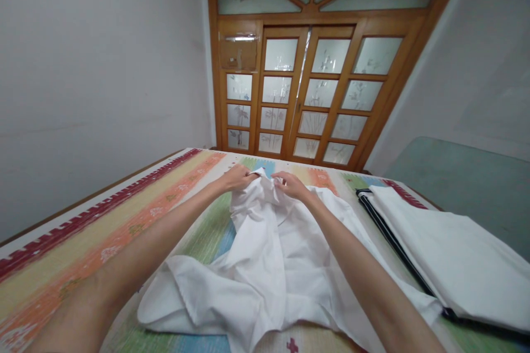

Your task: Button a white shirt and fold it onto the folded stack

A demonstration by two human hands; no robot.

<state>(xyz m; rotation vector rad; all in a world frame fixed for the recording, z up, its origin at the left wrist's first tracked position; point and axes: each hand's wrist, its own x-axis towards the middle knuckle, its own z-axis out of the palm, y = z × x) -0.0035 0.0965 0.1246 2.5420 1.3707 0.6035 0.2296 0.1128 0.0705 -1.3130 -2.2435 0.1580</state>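
Note:
A white shirt [265, 265] lies rumpled across the striped cloth in front of me, its front edge running down the middle. At its far end, by what looks like the collar, my left hand [240, 177] pinches the fabric with fingers closed. Just to the right, my right hand [291, 184] grips the same end between thumb and fingers. A small gap with bunched cloth separates the two hands. One sleeve or flap spreads toward the lower left, and more of the fabric passes under my right forearm.
Folded white cloth [455, 259] lies on a black-edged flat item [397, 242] at the right. The striped cover [157, 226] spreads over the surface below. A greenish panel [464, 187] stands beyond the right edge. Wooden glazed doors [306, 94] are behind, and a bare wall [103, 66] is on the left.

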